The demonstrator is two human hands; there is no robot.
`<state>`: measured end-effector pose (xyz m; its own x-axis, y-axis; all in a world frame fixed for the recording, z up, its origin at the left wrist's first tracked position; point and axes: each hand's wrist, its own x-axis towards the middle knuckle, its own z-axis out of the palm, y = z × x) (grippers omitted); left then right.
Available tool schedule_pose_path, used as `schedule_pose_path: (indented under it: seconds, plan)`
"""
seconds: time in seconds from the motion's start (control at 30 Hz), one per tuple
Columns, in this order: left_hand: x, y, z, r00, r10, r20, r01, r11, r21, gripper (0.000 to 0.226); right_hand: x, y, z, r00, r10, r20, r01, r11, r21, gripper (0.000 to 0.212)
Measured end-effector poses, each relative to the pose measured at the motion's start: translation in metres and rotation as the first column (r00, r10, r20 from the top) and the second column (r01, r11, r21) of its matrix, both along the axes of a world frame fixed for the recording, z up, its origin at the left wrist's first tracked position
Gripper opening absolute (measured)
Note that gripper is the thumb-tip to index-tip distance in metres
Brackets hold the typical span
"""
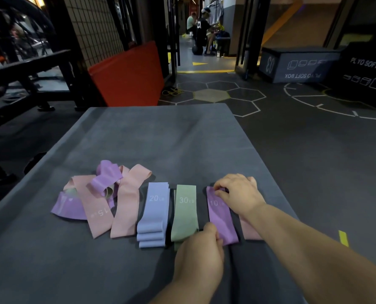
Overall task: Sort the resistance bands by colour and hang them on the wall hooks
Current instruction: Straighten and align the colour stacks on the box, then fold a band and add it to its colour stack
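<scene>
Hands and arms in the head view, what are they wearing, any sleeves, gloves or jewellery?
The left hand and right hand are ungloved. Both forearms are uncovered to the frame's edge: no sleeve, watch, bracelet or ring shows.

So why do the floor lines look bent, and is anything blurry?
Head view: the wide-angle lens bows the white painted floor lines; light is dim; the flat purple elastic band reads sharp, the black metal bench at left is smeared.

"20 LB" is printed on the blue band (pixel 153 212), "30 LB" on the green band (pixel 185 213), "10 LB" on the purple band (pixel 222 218) and "15" on a pink band (pixel 96 213). "PLYO SOFT BOX" is written on the black box (pixel 367 71).
</scene>
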<state>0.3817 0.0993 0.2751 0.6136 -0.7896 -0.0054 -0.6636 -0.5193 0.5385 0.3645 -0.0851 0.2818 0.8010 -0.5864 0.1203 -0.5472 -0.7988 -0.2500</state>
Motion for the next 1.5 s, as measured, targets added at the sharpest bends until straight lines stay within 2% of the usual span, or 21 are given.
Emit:
schedule_pose_path:
  seconds: [0.27, 0.43, 0.57, 0.67, 0.77, 0.9, 0.97, 1.07, 1.17, 1.23, 1.37, 1.43, 1.47, 1.5]
  plan:
    - [-0.001, 0.002, 0.003, 0.999, -0.039, -0.011, 0.039, 0.998, 0.046, 0.005, 0.002, 0.002, 0.007, 0.999, 0.008, -0.040, -0.009, 1.000, -0.022, 0.018]
    - [0.000, 0.014, 0.005, 0.995, -0.097, 0.003, 0.097, 0.992, -0.082, 0.013, 0.000, 0.005, 0.014, 0.999, -0.014, 0.035, 0.015, 1.000, -0.022, 0.018]
    - [0.013, 0.032, 0.011, 0.997, -0.072, 0.017, 0.074, 0.986, -0.151, 0.016, 0.005, 0.022, 0.022, 0.993, -0.020, 0.114, 0.018, 1.000, 0.013, 0.016]
    - [0.035, 0.051, 0.019, 1.000, 0.012, 0.009, -0.010, 0.984, -0.176, 0.016, 0.016, 0.044, 0.028, 0.979, 0.010, 0.203, -0.027, 0.996, 0.082, 0.012]
    - [0.063, 0.076, 0.025, 0.984, 0.177, -0.016, -0.177, 0.963, -0.204, 0.010, 0.033, 0.075, 0.038, 0.959, 0.028, 0.282, -0.075, 0.984, 0.159, 0.012]
    - [0.103, 0.120, 0.020, 0.914, 0.403, -0.044, -0.406, 0.908, -0.102, 0.010, 0.059, 0.125, 0.041, 0.944, 0.106, 0.313, -0.168, 0.970, 0.176, 0.010]
    - [0.116, 0.136, 0.016, 0.904, 0.428, -0.023, -0.428, 0.904, -0.019, 0.009, 0.069, 0.150, 0.042, 0.941, 0.228, 0.251, -0.264, 0.957, 0.121, 0.012]
    - [0.120, 0.150, 0.016, 0.916, 0.395, -0.071, -0.394, 0.919, 0.034, 0.016, 0.082, 0.182, 0.044, 0.930, 0.368, 0.002, -0.368, 0.929, -0.042, 0.024]
    - [0.121, 0.158, 0.018, 0.922, 0.377, -0.090, -0.373, 0.926, 0.054, 0.027, 0.093, 0.209, 0.040, 0.901, 0.343, -0.266, -0.409, 0.875, -0.260, 0.027]
    - [0.120, 0.162, 0.020, 0.927, 0.360, -0.109, -0.357, 0.933, 0.042, 0.028, 0.100, 0.222, 0.036, 0.881, 0.297, -0.368, -0.430, 0.827, -0.363, 0.024]
    - [0.113, 0.170, 0.023, 0.926, 0.343, -0.160, -0.343, 0.939, 0.026, 0.022, 0.106, 0.234, 0.035, 0.870, 0.255, -0.422, -0.441, 0.786, -0.434, 0.018]
    - [0.113, 0.173, 0.022, 0.913, 0.355, -0.202, -0.355, 0.934, 0.037, 0.021, 0.107, 0.238, 0.036, 0.881, 0.264, -0.393, -0.429, 0.795, -0.428, 0.018]
    - [0.114, 0.175, 0.021, 0.886, 0.368, -0.282, -0.381, 0.925, 0.010, 0.025, 0.106, 0.240, 0.037, 0.893, 0.281, -0.353, -0.416, 0.815, -0.403, 0.018]
    - [0.114, 0.177, 0.022, 0.824, 0.369, -0.429, -0.428, 0.903, -0.045, 0.030, 0.103, 0.244, 0.039, 0.905, 0.306, -0.295, -0.403, 0.838, -0.367, 0.019]
